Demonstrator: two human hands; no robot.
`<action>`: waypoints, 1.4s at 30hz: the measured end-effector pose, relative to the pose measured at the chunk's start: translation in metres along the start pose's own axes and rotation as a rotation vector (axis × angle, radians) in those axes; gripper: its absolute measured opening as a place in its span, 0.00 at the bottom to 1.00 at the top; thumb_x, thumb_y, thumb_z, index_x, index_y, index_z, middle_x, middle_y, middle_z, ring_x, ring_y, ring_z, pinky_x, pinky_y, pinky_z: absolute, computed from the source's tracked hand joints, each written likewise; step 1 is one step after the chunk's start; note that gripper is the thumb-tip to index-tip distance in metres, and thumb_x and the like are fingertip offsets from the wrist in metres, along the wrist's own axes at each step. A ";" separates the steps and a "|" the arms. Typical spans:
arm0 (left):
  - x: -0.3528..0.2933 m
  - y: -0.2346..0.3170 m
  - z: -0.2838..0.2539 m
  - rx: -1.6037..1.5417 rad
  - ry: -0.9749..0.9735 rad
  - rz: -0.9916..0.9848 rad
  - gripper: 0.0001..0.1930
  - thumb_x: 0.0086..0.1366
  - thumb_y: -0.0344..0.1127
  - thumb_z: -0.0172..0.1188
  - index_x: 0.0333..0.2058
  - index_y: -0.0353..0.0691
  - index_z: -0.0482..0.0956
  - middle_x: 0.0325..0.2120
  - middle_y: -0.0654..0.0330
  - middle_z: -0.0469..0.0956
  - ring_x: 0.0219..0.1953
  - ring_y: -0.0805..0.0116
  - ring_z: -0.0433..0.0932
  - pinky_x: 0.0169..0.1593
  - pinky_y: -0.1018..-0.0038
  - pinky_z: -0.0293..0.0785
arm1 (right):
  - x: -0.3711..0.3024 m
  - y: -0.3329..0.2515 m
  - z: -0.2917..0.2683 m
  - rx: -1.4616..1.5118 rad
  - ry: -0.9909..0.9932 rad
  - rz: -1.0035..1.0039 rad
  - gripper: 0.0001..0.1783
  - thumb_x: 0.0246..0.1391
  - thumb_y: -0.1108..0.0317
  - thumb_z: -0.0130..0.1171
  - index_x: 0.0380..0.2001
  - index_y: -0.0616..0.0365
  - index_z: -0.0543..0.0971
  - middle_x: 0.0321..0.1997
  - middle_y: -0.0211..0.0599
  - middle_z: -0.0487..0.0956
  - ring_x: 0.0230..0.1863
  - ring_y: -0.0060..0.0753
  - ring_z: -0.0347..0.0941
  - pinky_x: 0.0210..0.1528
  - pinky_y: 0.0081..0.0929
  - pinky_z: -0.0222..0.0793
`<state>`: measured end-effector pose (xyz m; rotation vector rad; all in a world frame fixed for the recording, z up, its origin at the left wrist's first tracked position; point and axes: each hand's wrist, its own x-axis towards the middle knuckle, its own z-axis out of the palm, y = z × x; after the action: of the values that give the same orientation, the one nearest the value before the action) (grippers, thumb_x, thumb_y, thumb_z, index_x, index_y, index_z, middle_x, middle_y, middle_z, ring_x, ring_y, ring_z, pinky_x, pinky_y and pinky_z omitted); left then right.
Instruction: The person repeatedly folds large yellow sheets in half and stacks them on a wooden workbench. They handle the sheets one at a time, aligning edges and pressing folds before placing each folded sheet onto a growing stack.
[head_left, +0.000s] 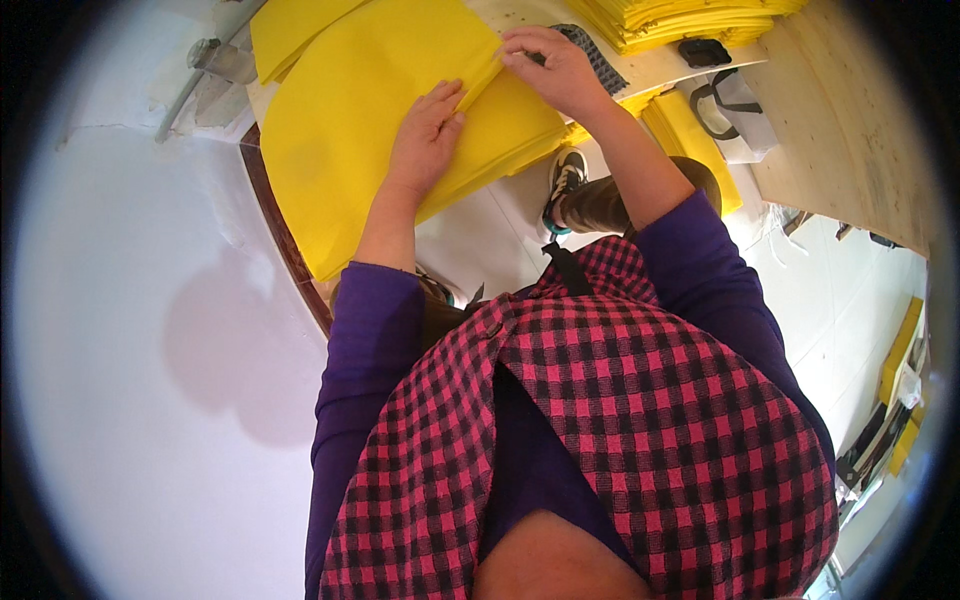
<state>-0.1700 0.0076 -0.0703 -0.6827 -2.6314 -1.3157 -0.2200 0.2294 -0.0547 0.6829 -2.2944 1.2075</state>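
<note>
A large yellow sheet, felt-like fabric by its look [340, 130], lies on top of a stack of yellow sheets [515, 135] in front of me. Along its right side the edge is turned up in a narrow fold. My left hand [428, 138] rests on the sheet beside that fold, fingers stretched out and lying flat. At the fold's far end, my right hand [556, 72] pinches the sheet's edge between thumb and fingers. The fingertips of the right hand partly cover the corner.
Beyond lies a thick pile of folded yellow sheets [670, 22], with a small black object [704, 52] beside it. A dark textured piece [592, 55] lies behind my right hand. To the right are a white bag with dark handles [738, 115] and a wooden board [850, 120]. A pale wall [150, 400] stands at left.
</note>
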 end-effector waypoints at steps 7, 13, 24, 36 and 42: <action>-0.003 0.002 0.000 -0.118 0.026 -0.062 0.16 0.66 0.34 0.48 0.51 0.36 0.72 0.56 0.56 0.69 0.62 0.57 0.62 0.65 0.64 0.51 | -0.026 0.020 -0.020 0.211 0.020 0.327 0.09 0.50 0.66 0.61 0.34 0.57 0.80 0.34 0.34 0.77 0.36 0.28 0.73 0.40 0.22 0.70; -0.002 0.005 -0.003 -0.133 0.010 -0.075 0.17 0.67 0.35 0.48 0.52 0.36 0.71 0.55 0.56 0.69 0.62 0.57 0.61 0.66 0.64 0.50 | -0.047 0.029 -0.024 0.289 -0.095 0.247 0.08 0.49 0.67 0.62 0.34 0.57 0.80 0.34 0.33 0.76 0.34 0.26 0.73 0.40 0.22 0.70; -0.002 0.008 -0.004 -0.160 0.008 -0.109 0.17 0.67 0.36 0.47 0.52 0.36 0.71 0.56 0.56 0.68 0.63 0.57 0.60 0.66 0.65 0.49 | -0.052 0.067 -0.037 -0.395 -0.237 0.473 0.08 0.48 0.64 0.61 0.34 0.51 0.81 0.39 0.42 0.77 0.37 0.45 0.75 0.40 0.36 0.71; -0.002 0.010 -0.004 -0.165 -0.002 -0.106 0.17 0.67 0.35 0.47 0.50 0.34 0.72 0.56 0.56 0.68 0.63 0.56 0.60 0.66 0.66 0.49 | -0.044 0.030 -0.041 0.348 -0.323 0.370 0.13 0.45 0.66 0.67 0.37 0.52 0.81 0.28 0.22 0.71 0.30 0.15 0.64 0.33 0.16 0.64; -0.001 0.006 -0.004 -0.153 -0.002 -0.071 0.16 0.66 0.34 0.48 0.50 0.34 0.72 0.56 0.56 0.69 0.61 0.55 0.61 0.63 0.68 0.54 | -0.030 0.014 -0.036 0.247 -0.415 0.394 0.09 0.47 0.68 0.66 0.34 0.54 0.80 0.30 0.22 0.70 0.30 0.15 0.63 0.33 0.15 0.61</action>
<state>-0.1669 0.0072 -0.0634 -0.6139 -2.5989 -1.5495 -0.1993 0.2727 -0.0630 0.6307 -2.7415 1.6833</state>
